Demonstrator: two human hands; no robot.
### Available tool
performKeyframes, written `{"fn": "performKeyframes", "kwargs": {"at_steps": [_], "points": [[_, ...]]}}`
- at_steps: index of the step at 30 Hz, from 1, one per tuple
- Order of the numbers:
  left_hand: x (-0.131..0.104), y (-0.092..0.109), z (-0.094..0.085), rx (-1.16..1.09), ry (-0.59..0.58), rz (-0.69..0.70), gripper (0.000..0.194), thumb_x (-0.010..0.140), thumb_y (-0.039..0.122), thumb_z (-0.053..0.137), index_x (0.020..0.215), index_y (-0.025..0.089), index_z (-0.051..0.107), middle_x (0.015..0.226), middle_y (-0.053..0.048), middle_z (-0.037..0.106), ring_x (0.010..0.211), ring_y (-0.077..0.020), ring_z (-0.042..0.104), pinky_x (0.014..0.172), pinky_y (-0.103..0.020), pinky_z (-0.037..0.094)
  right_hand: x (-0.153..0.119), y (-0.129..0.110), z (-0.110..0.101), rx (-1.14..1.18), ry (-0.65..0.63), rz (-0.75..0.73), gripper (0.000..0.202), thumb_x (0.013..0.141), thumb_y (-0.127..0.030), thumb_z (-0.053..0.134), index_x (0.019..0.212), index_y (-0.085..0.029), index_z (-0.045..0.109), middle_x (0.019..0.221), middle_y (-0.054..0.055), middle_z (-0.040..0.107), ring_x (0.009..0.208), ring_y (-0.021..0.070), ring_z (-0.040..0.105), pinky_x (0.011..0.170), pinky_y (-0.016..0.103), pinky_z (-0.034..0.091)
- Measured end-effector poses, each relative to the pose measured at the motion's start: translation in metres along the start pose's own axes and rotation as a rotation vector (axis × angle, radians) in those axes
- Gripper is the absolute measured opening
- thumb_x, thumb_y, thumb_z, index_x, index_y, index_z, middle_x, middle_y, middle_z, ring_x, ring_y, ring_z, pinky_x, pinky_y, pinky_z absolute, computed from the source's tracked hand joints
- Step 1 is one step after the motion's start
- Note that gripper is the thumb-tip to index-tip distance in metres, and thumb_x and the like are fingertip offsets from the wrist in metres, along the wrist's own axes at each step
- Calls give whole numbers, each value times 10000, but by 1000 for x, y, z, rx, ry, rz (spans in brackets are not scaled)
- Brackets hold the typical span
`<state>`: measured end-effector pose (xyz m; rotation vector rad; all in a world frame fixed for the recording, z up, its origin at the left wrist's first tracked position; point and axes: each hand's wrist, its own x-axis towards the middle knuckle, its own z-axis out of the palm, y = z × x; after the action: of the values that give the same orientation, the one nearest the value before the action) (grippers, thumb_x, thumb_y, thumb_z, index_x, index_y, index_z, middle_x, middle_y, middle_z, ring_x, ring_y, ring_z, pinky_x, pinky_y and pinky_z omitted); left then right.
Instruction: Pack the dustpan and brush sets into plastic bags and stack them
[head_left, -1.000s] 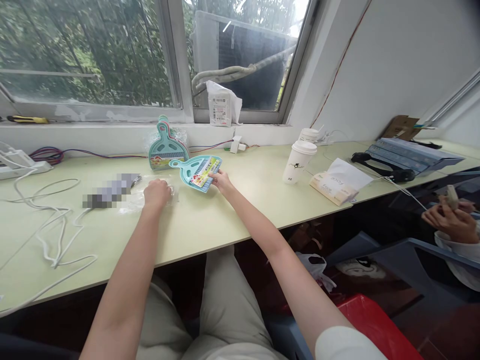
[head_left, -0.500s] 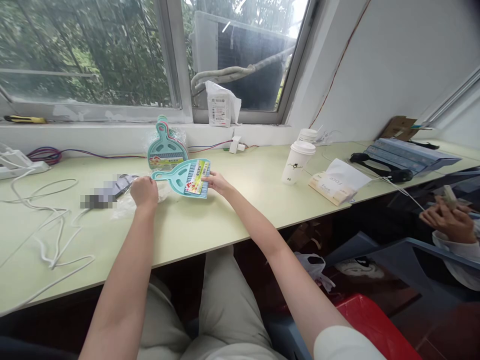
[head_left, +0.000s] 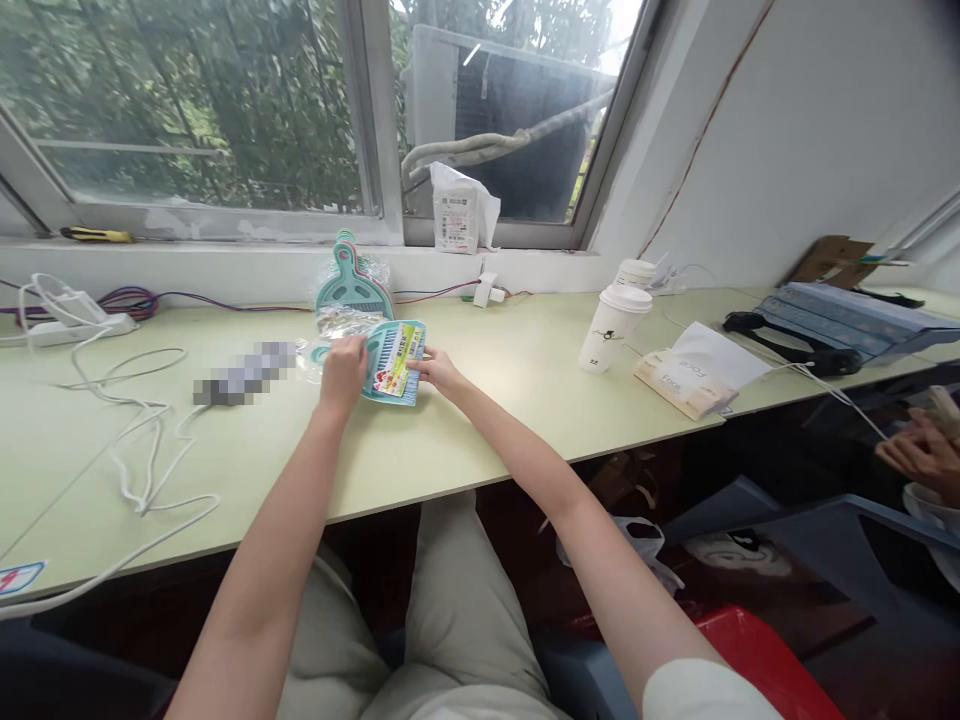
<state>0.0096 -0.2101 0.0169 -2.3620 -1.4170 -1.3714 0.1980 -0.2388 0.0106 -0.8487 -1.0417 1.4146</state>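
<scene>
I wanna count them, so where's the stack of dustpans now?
In the head view, the stack of dustpans is left of centre at the back of the table, by the wall under the window, just beyond the left hand.

Dustpan (head_left: 381,388): neck hidden behind left hand (head_left: 344,375), whose fingertips are turned from view. Label (head_left: 400,358): partly behind right hand (head_left: 441,371); small print illegible. Stack (head_left: 352,288): base obscured by crumpled plastic (head_left: 351,320). Grey item (head_left: 259,370): pixelated, kind indeterminable. Rear cup (head_left: 636,272): lower body behind front cup (head_left: 609,337). Sticker (head_left: 22,577): cut by left edge. Co-worker's hands (head_left: 924,450): cropped at right; object held (head_left: 946,408), unidentified.
</scene>
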Motion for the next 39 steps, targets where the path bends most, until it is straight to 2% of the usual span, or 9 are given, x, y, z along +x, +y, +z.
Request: {"fn": "performKeyframes", "kwargs": {"at_steps": [4,6,9,11,13,16,18,30,39], "points": [[-4,21,-4,-146,7,131,372,917,263,424,1248,150,552,1312,-155,529,1269,-266,443,1096,-423,302,-1,5,5,63,74,-58,262,705,-25,686,929,-128,595,824,36,698,725,156,678,879,421,557],[-6,32,-11,-135,134,117,431,925,308,450,1332,169,476,1452,-149,390,1393,-267,290,1155,-449,193,-1,7,6,110,112,-85,255,707,-34,685,922,-132,589,817,33,694,736,159,677,865,405,565],[-6,39,-20,-104,529,-168,656,890,414,540,1440,149,303,1535,-189,209,1455,-285,121,1170,-497,98,0,8,5,185,151,-134,243,716,-51,678,923,-132,580,823,38,690,744,167,677,849,391,573],[-2,37,-21,-230,685,-418,765,856,450,593,1460,140,239,1511,-214,245,1440,-288,182,1158,-507,151,-1,7,4,233,161,-172,254,717,-69,682,937,-135,574,849,44,691,764,171,680,849,383,573],[3,31,-16,-552,570,-595,690,870,468,571,1429,163,308,1432,-191,390,1377,-272,336,1120,-487,273,-2,7,4,264,157,-205,270,711,-94,697,946,-142,572,888,50,693,797,174,682,853,371,571],[7,24,-5,-1110,131,-705,478,910,489,490,1261,165,517,1248,-147,575,1209,-248,535,995,-408,453,-2,7,6,267,142,-230,291,693,-136,724,945,-147,580,936,59,693,826,175,679,845,355,571],[7,23,2,-1304,5,-741,403,900,454,521,1156,150,588,1137,-125,641,1095,-231,606,907,-351,514,-2,6,7,268,144,-238,300,685,-145,727,949,-145,583,940,61,692,822,171,675,827,340,574],[10,9,-13,-1369,86,-652,580,913,497,481,1427,248,379,1242,-102,622,1078,-201,628,881,-328,503,-6,2,9,364,279,-302,346,712,-145,681,1023,-163,531,1087,77,656,958,165,662,917,333,543],[10,-3,-15,-1283,50,-631,632,880,525,509,1436,266,352,1188,-87,646,1005,-193,654,827,-323,529,-2,-6,-1,277,182,-194,254,709,-98,673,946,-141,592,997,80,696,910,188,677,910,362,549]]}}
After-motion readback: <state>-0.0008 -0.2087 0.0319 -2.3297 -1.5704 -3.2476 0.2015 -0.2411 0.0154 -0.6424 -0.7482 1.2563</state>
